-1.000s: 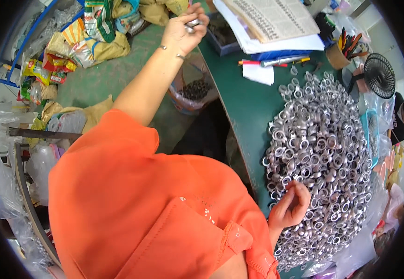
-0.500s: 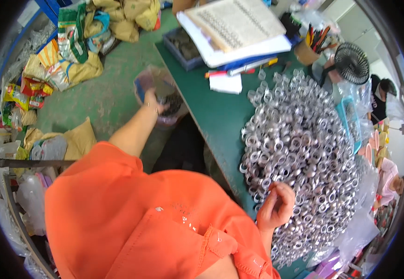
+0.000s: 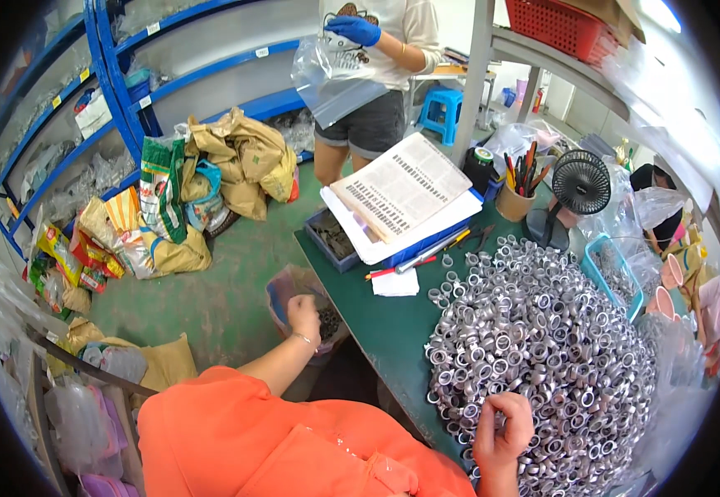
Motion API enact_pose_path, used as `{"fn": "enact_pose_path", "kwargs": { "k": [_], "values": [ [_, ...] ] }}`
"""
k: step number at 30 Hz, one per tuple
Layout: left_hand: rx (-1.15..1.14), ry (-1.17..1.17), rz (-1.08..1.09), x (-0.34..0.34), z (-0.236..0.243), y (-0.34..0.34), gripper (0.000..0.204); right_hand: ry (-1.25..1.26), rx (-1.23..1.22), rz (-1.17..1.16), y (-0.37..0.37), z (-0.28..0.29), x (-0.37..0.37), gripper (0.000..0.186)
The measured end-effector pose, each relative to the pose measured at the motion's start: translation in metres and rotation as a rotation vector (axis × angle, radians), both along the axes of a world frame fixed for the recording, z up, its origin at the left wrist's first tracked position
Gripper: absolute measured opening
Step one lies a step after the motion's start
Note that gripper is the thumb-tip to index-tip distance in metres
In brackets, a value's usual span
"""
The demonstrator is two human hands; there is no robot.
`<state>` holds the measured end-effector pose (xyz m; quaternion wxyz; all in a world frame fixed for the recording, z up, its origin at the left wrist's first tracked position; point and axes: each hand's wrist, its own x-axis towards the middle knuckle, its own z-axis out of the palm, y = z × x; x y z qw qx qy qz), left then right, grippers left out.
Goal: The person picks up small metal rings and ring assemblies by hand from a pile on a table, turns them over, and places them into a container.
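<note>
Silver metal rings (image 3: pixel 542 356): near green table edge (image 3: pixel 376 354)
Left hand (image 3: pixel 303 318), right hand (image 3: pixel 505 427): curled; grip unclear
Green floor (image 3: pixel 194 306): eight o'clock

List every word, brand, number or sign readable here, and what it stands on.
None is clear enough to quote.
Printed sheet atop the papers: dark rows, too small to read.
Green-and-white sack: printing too blurred.
Yellow packet: print too small.
White shelf tags: too small.
Co-worker's white top: printed design, no clear lettering.
Metal rings: no readable marks.

Left fingers (image 3: pixel 298 304) over a bin (image 3: pixel 278 298), right fingers (image 3: pixel 509 404) by metal rings (image 3: pixel 558 356)
</note>
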<state>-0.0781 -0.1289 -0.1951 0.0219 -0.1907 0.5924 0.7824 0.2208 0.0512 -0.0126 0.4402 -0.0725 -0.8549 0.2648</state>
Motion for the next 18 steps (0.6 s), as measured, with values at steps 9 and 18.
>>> {"fn": "enact_pose_path", "kwargs": {
  "k": [9, 18],
  "values": [
    [-0.364, 0.869, -0.894, 0.098, 0.044, 0.079, 0.018, 0.204, 0.181, 0.103, 0.031, 0.122, 0.013, 0.015],
    [-0.451, 0.866, -0.966, 0.098, 0.042, 0.088, 0.015, 0.603, 0.575, 0.126, 0.03, 0.159, 0.043, 0.011]
  ]
}}
